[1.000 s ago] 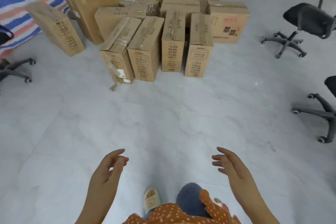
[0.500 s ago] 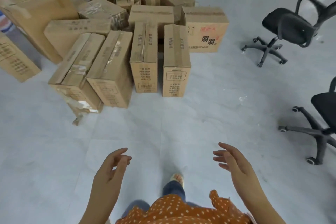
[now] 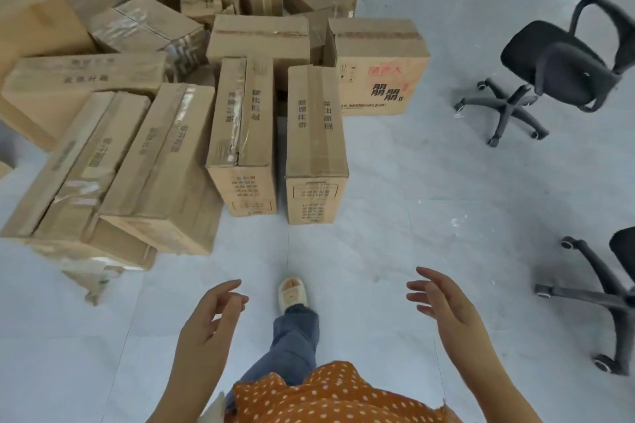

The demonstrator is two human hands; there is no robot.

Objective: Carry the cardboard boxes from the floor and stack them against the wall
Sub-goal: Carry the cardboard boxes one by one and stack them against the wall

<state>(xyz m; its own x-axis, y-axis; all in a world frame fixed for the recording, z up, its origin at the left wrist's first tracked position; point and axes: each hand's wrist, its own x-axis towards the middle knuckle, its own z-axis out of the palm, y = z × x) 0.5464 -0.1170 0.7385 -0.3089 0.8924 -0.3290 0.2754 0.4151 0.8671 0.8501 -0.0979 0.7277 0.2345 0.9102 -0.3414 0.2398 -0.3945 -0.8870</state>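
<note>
Over the last second the pile of boxes (image 3: 213,106) has grown in view and slid toward centre: the person has walked up to it, one foot (image 3: 292,295) forward. Nothing lifted yet; pickup looks next. Left hand (image 3: 209,323) at 7 o'clock and right hand (image 3: 443,302) at 5 o'clock, both empty, fingers loosely spread, well apart. Nearest box (image 3: 314,148) stands at 12 o'clock from the foot. Printed Chinese characters on lids and ends; the red-marked box (image 3: 374,69) at 1 o'clock shows bold black glyphs and "B". Chairs (image 3: 563,69) at 2–4 o'clock.
</note>
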